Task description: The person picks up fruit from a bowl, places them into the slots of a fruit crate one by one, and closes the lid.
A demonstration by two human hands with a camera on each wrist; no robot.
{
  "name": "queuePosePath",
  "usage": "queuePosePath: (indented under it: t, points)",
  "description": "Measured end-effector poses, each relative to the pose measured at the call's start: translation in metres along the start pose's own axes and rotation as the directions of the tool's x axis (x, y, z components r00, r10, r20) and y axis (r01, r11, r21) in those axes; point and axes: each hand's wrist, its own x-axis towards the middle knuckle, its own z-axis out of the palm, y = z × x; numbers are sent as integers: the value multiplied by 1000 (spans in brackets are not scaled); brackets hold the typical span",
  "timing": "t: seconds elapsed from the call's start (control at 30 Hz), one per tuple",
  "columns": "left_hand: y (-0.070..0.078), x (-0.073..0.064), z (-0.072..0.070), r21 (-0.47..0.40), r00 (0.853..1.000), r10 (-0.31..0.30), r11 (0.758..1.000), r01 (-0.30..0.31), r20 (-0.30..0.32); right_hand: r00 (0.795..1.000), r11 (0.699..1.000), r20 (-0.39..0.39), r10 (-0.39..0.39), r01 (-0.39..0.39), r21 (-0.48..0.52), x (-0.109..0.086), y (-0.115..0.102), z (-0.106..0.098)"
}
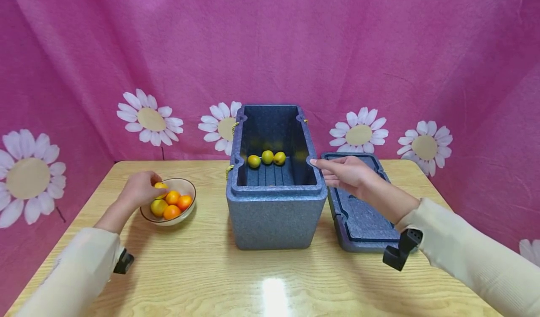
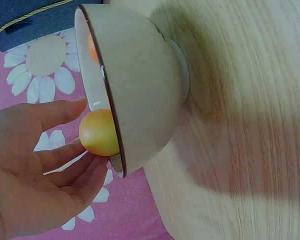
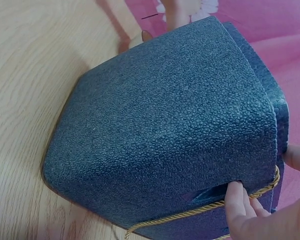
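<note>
At the left, my left hand [image 1: 141, 190] reaches over the rim of a cream bowl [image 1: 190, 209] with a brown edge. Its thumb and fingers close around a yellow-orange tangerine [image 2: 99, 132] at the bowl's rim. Several orange and yellowish tangerines [image 1: 172, 211] lie in the bowl. My right hand [image 1: 348, 174] grips the right side wall of a dark grey foam box [image 1: 276, 223]. The thumb rests on the box's rim, and a fingertip [image 3: 234, 192] sits at a slot in the outer wall beside a yellow rope [image 3: 180, 215]. Inside the box are three yellow fruits [image 1: 267, 157].
The box's dark grey lid [image 1: 367, 214] lies on the wooden table [image 1: 190, 270], right of the box and under my right forearm. A pink curtain [image 1: 270, 40] with white daisies hangs behind the table and along both sides.
</note>
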Motion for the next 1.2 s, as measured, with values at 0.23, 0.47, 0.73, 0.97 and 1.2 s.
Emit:
queuePosePath:
  t: [0.23,0.47,0.73,0.97,1.2]
  points:
    - [1,-2,5,22,999,32,999,-32,-23,1000,1000,9,2,-3,6,1,2,0]
    - [2,-5,7,24,998,60,998,-60,-10,1000,1000,15,-1,1,13,1,0,0]
    - [2,-8,4,19,999,53,998,-53,9,1000,1000,14,-6,6,25,1,0,1]
    - [4,-8,-2,-13,995,92,996,-93,-29,1000,1000,10,-5,4,24,1,1,1]
    - [12,-8,-6,-69,993,113,991,-115,-25,1000,1000,6,-7,7,27,1,2,1]
